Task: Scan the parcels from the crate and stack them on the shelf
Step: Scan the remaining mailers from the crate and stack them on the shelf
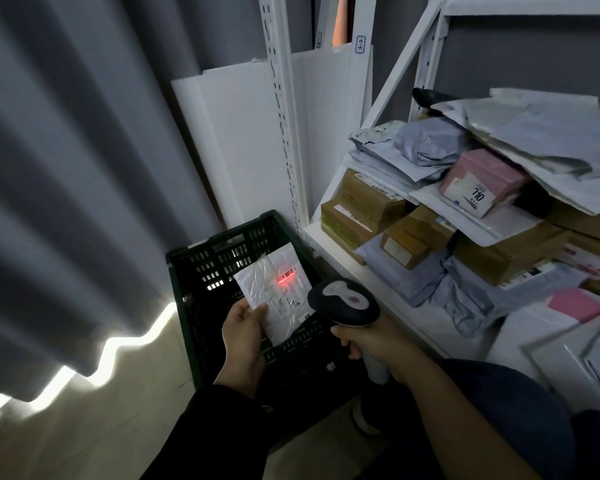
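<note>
Now holds a white, crinkled parcel [274,292] above the dark slatted crate [201,268], pinched at its near left corner by the left hand [243,336]: thumb pressed on the label face, the other fingers curled behind it and mostly hidden. Long axis running from near to far, far end leaning a little left; label face turned up toward the camera, with a barcode near the far right corner. Lit there by a red scan line [285,278] lying across the barcode. Just right of the parcel, grips a handheld scanner [343,301] in the right hand [378,344], fingers wrapped tight round the pale handle, dark head aimed away and left at the label. Further right, a white shelf [326,244] loaded with brown cardboard boxes [364,202], grey mailer bags [426,140] and a pink box [482,174] with a white label, piled loosely and overlapping. On the left, a grey pleated curtain [66,168] reaching the floor.
</note>
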